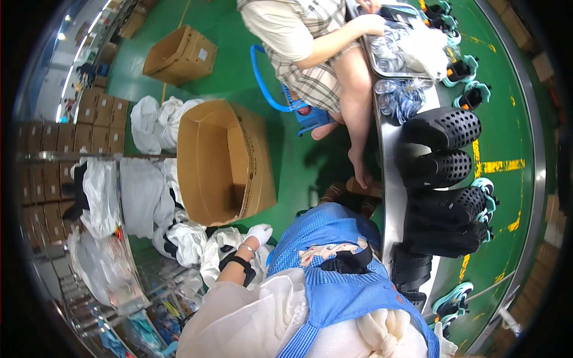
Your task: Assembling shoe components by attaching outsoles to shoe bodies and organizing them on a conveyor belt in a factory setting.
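My left hand (pixel 259 233), in a white glove with a bracelet and a black band on the forearm, hangs low beside my blue apron. It is nearest to the white plastic bags (pixel 230 241) with black items in them and to the large open cardboard box (pixel 260 161). The hand shows as a small compact shape; its fingers are too small to read, and nothing held is visible. My right hand is out of view. At my right, black clogs with round holes (pixel 444 128) lie in a row along the metal-edged table (pixel 391 179).
A person (pixel 310 48) sits on a blue chair (pixel 262 77) ahead, hands over a tray (pixel 382 74) of clear and bluish pieces. Teal-and-black shoes (pixel 474 92) line the table's far side. Another carton (pixel 181 55) stands behind. A rack (pixel 128 268) with bags is at left, near stacked cartons (pixel 95 116).
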A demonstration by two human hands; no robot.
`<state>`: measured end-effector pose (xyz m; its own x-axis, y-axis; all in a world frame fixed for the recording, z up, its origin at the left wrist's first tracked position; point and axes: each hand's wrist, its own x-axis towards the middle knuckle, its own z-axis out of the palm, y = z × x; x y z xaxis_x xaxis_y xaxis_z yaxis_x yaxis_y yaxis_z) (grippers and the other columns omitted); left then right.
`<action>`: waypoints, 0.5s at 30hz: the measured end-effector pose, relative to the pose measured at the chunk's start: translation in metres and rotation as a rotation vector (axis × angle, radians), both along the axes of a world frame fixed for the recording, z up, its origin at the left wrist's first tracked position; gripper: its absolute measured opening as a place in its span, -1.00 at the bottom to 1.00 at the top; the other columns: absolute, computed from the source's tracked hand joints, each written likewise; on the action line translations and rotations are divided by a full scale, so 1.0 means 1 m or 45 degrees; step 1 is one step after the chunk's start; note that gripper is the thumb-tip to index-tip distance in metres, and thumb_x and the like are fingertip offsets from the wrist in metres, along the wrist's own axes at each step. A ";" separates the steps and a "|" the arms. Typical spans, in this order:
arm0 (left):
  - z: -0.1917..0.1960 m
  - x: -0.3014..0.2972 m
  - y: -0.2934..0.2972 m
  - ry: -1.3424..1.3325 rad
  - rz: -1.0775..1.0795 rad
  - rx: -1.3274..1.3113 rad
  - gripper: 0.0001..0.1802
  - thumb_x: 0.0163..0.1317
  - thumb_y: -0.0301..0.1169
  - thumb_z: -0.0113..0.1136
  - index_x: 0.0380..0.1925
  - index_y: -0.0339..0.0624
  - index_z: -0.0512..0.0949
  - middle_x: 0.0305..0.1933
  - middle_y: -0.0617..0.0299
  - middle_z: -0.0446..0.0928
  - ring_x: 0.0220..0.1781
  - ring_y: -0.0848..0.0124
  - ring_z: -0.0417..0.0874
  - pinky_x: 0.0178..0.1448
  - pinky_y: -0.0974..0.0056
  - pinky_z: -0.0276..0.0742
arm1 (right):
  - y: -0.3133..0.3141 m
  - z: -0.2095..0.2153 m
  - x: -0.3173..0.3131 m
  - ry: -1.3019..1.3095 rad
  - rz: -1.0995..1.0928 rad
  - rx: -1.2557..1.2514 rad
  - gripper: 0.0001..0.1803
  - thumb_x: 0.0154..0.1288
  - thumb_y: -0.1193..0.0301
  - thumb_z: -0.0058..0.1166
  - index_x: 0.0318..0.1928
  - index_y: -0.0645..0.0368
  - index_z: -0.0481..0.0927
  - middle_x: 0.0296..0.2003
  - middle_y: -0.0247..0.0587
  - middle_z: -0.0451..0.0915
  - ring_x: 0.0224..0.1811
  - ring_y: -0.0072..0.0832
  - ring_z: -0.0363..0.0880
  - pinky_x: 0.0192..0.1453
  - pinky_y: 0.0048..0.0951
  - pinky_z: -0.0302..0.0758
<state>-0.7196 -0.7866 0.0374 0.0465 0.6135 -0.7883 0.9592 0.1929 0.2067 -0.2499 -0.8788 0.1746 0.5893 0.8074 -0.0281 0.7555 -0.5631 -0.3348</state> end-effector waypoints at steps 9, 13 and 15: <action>-0.110 -0.133 -0.128 -0.017 1.188 -0.271 -0.39 0.21 0.05 -0.03 0.00 -0.23 0.57 0.14 -0.14 0.51 0.17 0.05 0.55 0.22 0.13 0.45 | 0.091 -0.013 -0.052 -0.017 0.178 0.043 -0.85 0.22 0.33 0.06 -0.30 0.08 0.65 -0.41 -0.26 0.67 -0.37 -0.37 0.63 -0.24 -0.35 0.55; -0.186 -0.198 -0.115 0.029 2.020 0.015 -0.22 0.21 0.14 0.12 0.30 -0.12 0.32 0.10 0.03 0.52 -0.01 0.09 0.55 -0.03 -0.03 0.52 | 0.166 -0.036 -0.123 -0.062 0.301 0.096 -0.84 0.22 0.33 0.06 -0.29 0.08 0.66 -0.41 -0.25 0.67 -0.38 -0.37 0.63 -0.24 -0.35 0.55; -0.197 -0.194 -0.085 -0.519 2.702 0.074 -0.13 0.19 0.21 0.13 0.39 0.04 0.15 0.45 -0.01 0.11 0.32 0.00 0.30 0.13 -0.17 0.44 | 0.194 -0.047 -0.153 -0.132 0.330 0.119 -0.84 0.22 0.33 0.06 -0.29 0.08 0.66 -0.41 -0.24 0.67 -0.38 -0.37 0.63 -0.24 -0.35 0.55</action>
<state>-0.9131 -0.8716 -0.1592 -0.4398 -0.0253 -0.8977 -0.7158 0.6136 0.3334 -0.4025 -0.6846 0.1272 0.3586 0.9278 0.1027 0.9031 -0.3170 -0.2896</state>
